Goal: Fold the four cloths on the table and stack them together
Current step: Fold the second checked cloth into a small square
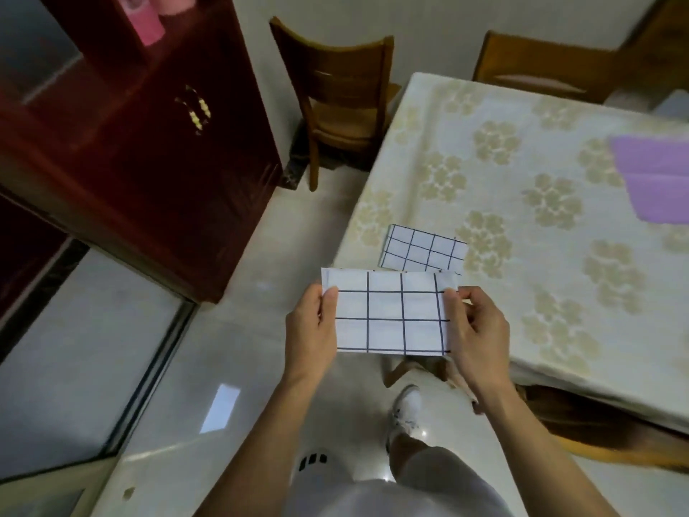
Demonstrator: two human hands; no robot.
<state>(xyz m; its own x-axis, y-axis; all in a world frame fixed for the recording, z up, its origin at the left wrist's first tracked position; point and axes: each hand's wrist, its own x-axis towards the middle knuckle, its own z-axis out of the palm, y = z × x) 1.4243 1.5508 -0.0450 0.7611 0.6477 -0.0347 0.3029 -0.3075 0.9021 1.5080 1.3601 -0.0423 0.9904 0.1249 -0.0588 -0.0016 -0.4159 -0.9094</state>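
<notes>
Pale glossy floor tiles fill the lower left of the view, and a table covered with a cream tablecloth with a beige flower pattern stands to the right of the hands. A folded white cloth with a dark grid pattern is held up in the air over the floor, just short of the table's near corner. Its left edge is pinched by the left hand, thumb on the front face, and its right edge is gripped by the right hand, fingers curled round it. A second folded white grid-patterned cloth lies flat on the table just beyond the held one, apart from both hands. A flat purple cloth lies well beyond the right hand, cut off by the frame edge. A dark red wooden cabinet stands far to the left of the left hand; on its open shelf pink items are seen, too blurred to identify. Two brown wooden chairs stand beyond the table.
</notes>
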